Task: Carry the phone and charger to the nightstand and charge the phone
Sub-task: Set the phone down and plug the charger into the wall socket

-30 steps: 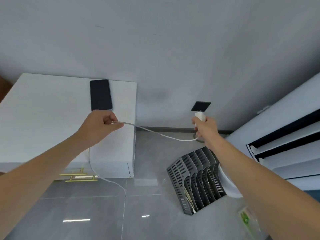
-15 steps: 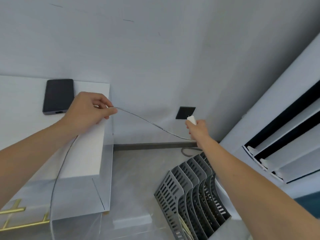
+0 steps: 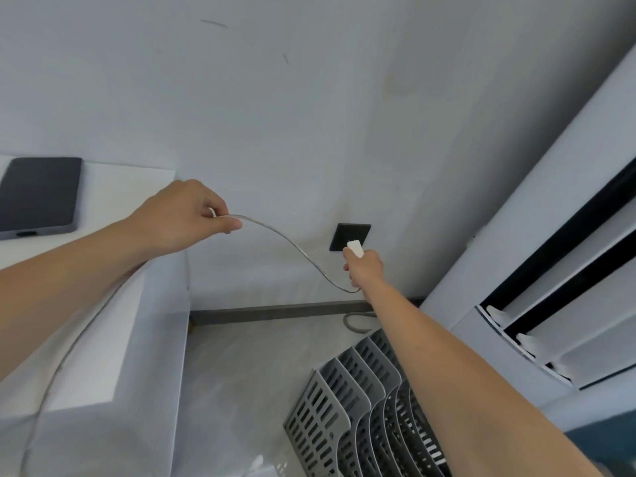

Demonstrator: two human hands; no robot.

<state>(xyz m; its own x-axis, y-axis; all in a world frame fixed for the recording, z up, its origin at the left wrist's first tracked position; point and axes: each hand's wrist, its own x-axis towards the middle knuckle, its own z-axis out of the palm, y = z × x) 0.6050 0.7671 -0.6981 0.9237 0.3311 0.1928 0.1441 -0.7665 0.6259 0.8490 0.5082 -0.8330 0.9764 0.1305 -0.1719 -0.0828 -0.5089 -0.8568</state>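
A dark phone (image 3: pixel 38 196) lies flat on the white nightstand (image 3: pixel 113 315) at the far left. My right hand (image 3: pixel 363 266) grips the white charger plug (image 3: pixel 355 248) and holds it against the lower right part of the black wall socket (image 3: pixel 349 235). A white cable (image 3: pixel 292 246) curves from under that hand up to my left hand (image 3: pixel 187 215), which pinches it above the nightstand's right corner. The rest of the cable trails down along my left forearm toward the lower left.
A grey slotted file rack (image 3: pixel 364 411) stands on the floor below my right arm. A white floor-standing air conditioner (image 3: pixel 550 287) with dark vents fills the right side. A grey hose (image 3: pixel 354 320) lies by the dark baseboard. Bare floor lies between nightstand and rack.
The view has closed in on the wall. My right hand has brought the plug up onto the socket face. My left hand has shifted right with the cable, which now sags more.
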